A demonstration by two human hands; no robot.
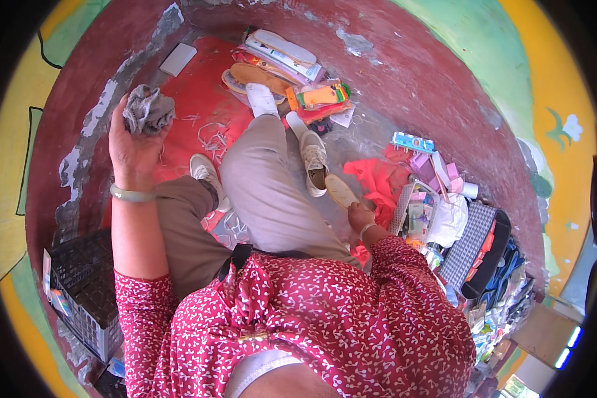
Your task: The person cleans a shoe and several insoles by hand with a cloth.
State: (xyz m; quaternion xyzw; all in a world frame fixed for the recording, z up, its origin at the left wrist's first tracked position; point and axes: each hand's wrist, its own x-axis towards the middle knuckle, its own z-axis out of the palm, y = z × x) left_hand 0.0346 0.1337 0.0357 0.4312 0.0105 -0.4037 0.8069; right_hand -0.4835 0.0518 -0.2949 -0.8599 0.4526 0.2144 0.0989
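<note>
My left hand [131, 154] is raised at the upper left, its fingers curled round a crumpled grey cloth [149, 111]. Low by my right thigh, my right hand [360, 220] grips the end of a cream insole [341, 191]. Just left of that insole lies a beige lace-up shoe [314, 159], off the foot. Another pale insole [296, 124] sits at the shoe's far end. My right foot wears only a white sock [261, 99]. A matching beige shoe [207, 176] is on my left foot.
Packaged insoles [282, 52] and an orange packet [318, 98] lie ahead by the maroon wall. To the right stand a basket of small goods [414, 209] and a houndstooth case [467, 242]. A black crate [86, 292] is at left. White laces [213, 139] lie on red sheeting [191, 86].
</note>
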